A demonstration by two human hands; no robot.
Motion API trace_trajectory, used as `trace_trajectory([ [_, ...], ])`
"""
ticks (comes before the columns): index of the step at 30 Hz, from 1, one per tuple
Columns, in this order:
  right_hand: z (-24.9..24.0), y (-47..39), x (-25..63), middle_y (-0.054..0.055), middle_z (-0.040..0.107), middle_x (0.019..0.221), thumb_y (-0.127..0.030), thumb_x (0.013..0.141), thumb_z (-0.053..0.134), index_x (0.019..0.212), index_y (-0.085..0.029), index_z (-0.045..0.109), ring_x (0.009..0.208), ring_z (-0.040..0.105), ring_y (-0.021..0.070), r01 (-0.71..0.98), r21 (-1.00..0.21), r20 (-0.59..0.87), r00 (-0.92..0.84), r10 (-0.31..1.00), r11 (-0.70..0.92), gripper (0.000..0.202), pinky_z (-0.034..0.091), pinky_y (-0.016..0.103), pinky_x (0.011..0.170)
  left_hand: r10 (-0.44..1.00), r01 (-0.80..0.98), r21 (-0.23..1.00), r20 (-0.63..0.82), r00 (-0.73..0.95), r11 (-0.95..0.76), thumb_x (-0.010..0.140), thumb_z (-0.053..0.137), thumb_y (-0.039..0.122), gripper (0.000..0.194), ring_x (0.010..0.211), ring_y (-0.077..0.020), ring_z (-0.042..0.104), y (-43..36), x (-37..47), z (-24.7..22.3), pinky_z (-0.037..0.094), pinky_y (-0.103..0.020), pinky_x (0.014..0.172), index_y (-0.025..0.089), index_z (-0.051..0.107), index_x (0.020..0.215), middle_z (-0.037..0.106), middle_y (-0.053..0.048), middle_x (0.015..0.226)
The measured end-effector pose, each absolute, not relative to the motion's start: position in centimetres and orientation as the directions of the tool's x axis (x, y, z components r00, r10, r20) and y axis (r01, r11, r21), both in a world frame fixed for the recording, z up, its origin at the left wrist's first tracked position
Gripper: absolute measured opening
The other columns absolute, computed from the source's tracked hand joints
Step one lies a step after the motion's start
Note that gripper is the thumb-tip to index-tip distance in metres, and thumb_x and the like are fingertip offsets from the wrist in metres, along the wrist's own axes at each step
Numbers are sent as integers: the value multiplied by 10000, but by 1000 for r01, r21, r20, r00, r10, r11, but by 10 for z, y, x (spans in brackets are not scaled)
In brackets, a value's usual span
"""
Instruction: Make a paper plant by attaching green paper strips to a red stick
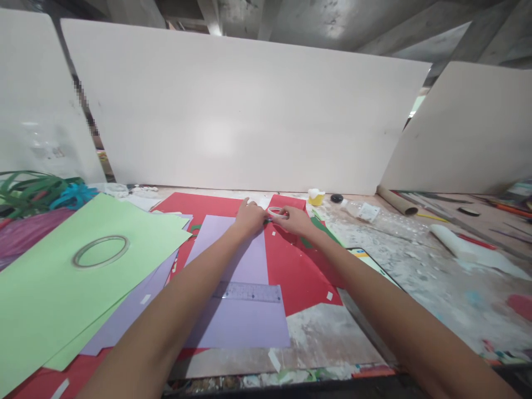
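My right hand (296, 220) is closed on a roll of white tape (275, 211), held upright over red paper. Close beside it, my left hand (250, 218) has its fingers bent together near the roll's left side; what they pinch is too small to make out. Under my left hand and forearm lies a sheet of purple paper (245, 327), on top of red paper (299, 277). A clear ruler (253, 292) rests across the purple sheet. Green paper scraps (320, 227) lie by my right wrist.
Light green sheets (137, 221) with a second tape roll (100, 251) lie at left, beside green paper strips (29, 191). A phone (374, 266) is partly under my right forearm. Behind stand a yellow tub (316, 197), a plastic bottle (361, 210), a cardboard tube (397, 200) and white boards (249, 111).
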State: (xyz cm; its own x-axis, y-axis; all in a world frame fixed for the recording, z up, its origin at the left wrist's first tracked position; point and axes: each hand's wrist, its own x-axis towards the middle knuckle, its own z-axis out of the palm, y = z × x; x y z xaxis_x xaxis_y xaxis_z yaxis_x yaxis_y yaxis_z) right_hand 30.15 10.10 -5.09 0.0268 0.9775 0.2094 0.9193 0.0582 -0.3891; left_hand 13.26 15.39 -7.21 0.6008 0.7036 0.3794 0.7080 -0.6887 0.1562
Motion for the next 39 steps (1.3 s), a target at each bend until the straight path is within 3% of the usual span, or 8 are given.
trace_trajectory([
  [4,-49,91,298,53,705,811,-373,898,490,844,-181,668,733,613,185,924,-364,215,-38,976,116,267,360,247,598,702,696,167,351,620,-699,802,576,195,190,1117,-290,521,148,131,-70,35,-468,1166,234,671,641,704,-79,832],
  [10,-47,84,294,80,716,912,-369,901,505,859,-198,705,855,625,223,941,-317,263,-33,964,119,267,388,272,672,724,705,194,313,615,-682,798,549,221,179,1217,-306,454,133,129,-70,-30,-512,1162,257,722,833,709,-60,1050],
  [15,-41,80,292,79,702,1050,-366,933,449,924,-213,695,915,621,221,952,-291,317,2,948,95,290,407,292,743,741,733,159,292,605,-661,811,539,224,193,1244,-324,429,130,133,-69,-40,-526,1158,236,729,841,697,-90,1071],
  [21,-52,74,294,79,706,883,-360,908,493,766,-205,696,794,622,221,970,-228,241,-27,970,84,292,392,285,647,750,752,126,279,599,-647,845,502,245,237,1236,-321,442,129,133,-69,15,-545,1155,226,732,899,682,-85,1130],
  [26,-43,63,293,105,684,1031,-407,873,554,1015,-219,702,873,623,242,974,-222,244,8,970,48,278,390,289,667,773,774,140,292,564,-618,907,436,302,355,1350,-330,345,132,123,-59,107,-537,1152,254,667,1173,572,-52,1364],
  [29,-29,34,281,88,679,1076,-403,881,545,1085,-227,675,894,619,214,934,-310,226,-109,968,177,299,395,271,673,792,792,153,296,534,-591,922,423,337,431,1407,-354,260,133,107,-43,129,-546,1147,271,572,1321,428,-25,1507],
  [34,-25,-40,251,53,684,850,-511,792,652,963,-222,690,711,595,182,800,-380,11,-497,867,464,338,371,273,599,823,824,154,284,492,-546,915,433,345,526,1433,-374,195,108,64,-24,122,-584,1135,271,436,1436,298,-32,1577],
  [39,-36,-69,242,62,654,888,-385,858,585,931,-206,657,799,589,197,818,-327,87,-473,877,473,206,365,282,652,826,809,165,145,545,-563,913,448,504,550,1379,-339,347,55,17,-40,154,-557,1143,276,474,1413,425,-70,1507],
])
